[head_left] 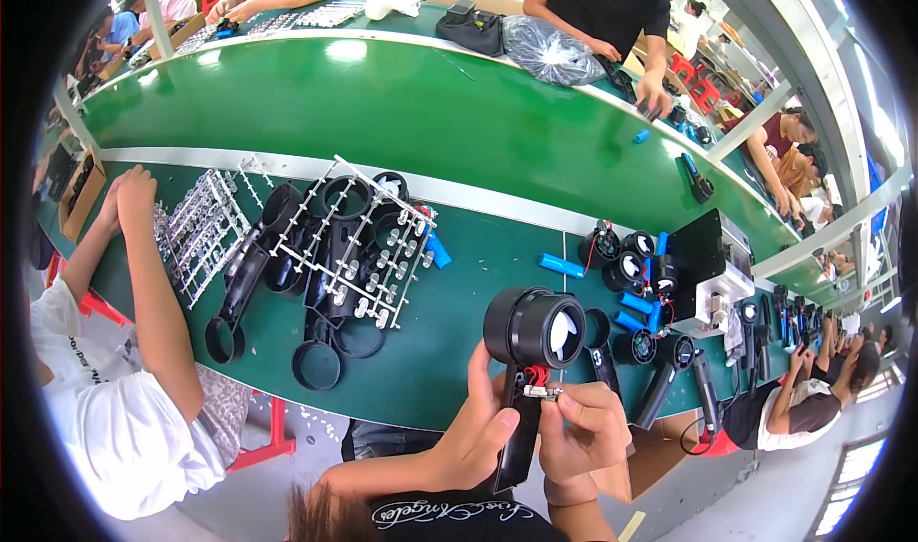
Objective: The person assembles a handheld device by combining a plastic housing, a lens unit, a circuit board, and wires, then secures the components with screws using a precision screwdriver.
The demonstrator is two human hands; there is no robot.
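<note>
My left hand (473,437) is wrapped round the black handle half of a handheld fan (516,324). The fan's round head points up and to the right, and its handle hangs down between my hands. Red wires (537,375) come out where head and handle meet. A small pale part with a metal look (541,391) sits at the wires' ends, and the fingertips of my right hand (581,435) pinch it against the handle. Just behind the fan lies another black handle shell (602,360) on the green table (478,255).
Left on the table are black fan shells (320,303) and clear plastic parts on a frame (368,265). At right are blue battery cells (561,266), fan motors (602,246) and a black box-shaped machine (710,265). A green conveyor belt (382,93) runs behind. A co-worker's arm (153,274) rests at far left.
</note>
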